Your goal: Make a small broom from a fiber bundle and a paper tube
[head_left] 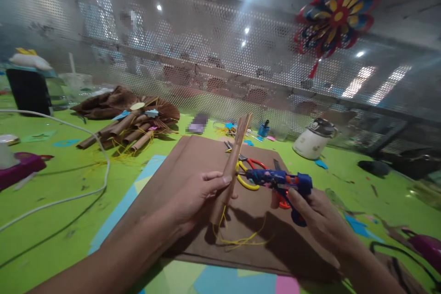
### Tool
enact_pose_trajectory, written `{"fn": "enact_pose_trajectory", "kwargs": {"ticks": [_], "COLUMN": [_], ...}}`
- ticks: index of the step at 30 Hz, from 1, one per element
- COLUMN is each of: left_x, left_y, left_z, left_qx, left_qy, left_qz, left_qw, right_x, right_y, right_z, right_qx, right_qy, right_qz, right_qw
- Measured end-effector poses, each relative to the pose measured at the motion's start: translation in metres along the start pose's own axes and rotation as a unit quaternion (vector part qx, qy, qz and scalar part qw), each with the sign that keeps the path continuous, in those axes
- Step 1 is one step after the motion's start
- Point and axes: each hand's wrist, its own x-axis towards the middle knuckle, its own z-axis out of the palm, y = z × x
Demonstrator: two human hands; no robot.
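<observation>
My left hand is closed round a rolled brown paper tube, which stands tilted over a stack of brown paper. Yellow string trails from the tube's lower end. My right hand grips a blue hot glue gun, its nozzle pointing left and at or very near the tube's side. Behind the gun lie scissors with red handles and a yellow-handled tool, both partly hidden. Whether glue is coming out is too small to tell.
Several brown paper tubes with yellow string and a pleated brown fan lie at back left. A white cable curves across the green table. A white jug and a blue bottle stand behind. Coloured paper scraps lie right.
</observation>
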Motion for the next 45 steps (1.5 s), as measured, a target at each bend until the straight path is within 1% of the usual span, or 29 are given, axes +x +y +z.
{"fn": "enact_pose_trajectory", "kwargs": {"ticks": [7, 13, 20, 25, 30, 37, 45], "left_x": [-0.004, -0.005, -0.007, -0.008, -0.007, -0.007, -0.007], "left_y": [0.004, 0.004, 0.007, 0.007, 0.006, 0.006, 0.009], "left_z": [0.002, 0.001, 0.003, 0.003, 0.002, 0.002, 0.003], "left_qx": [0.01, 0.009, 0.001, -0.003, 0.003, 0.014, 0.019], "left_qy": [-0.001, -0.013, -0.007, -0.008, -0.021, -0.033, -0.025], "left_qz": [0.008, 0.014, 0.021, 0.013, 0.014, 0.023, 0.025], "left_qw": [1.0, 1.0, 1.0, 1.0, 1.0, 0.999, 0.999], "right_x": [-0.003, -0.004, -0.008, -0.008, -0.007, -0.01, -0.011], "right_y": [0.003, 0.004, 0.002, 0.0, -0.003, -0.004, -0.009], "right_z": [0.0, 0.001, 0.002, 0.0, 0.001, 0.003, 0.001], "right_qx": [0.005, 0.01, 0.008, -0.007, -0.012, 0.004, -0.032], "right_qy": [0.02, 0.017, 0.018, 0.013, 0.026, 0.028, 0.025], "right_qz": [-0.009, -0.011, -0.005, -0.021, -0.035, -0.02, -0.05], "right_qw": [1.0, 1.0, 1.0, 1.0, 0.999, 0.999, 0.998]}}
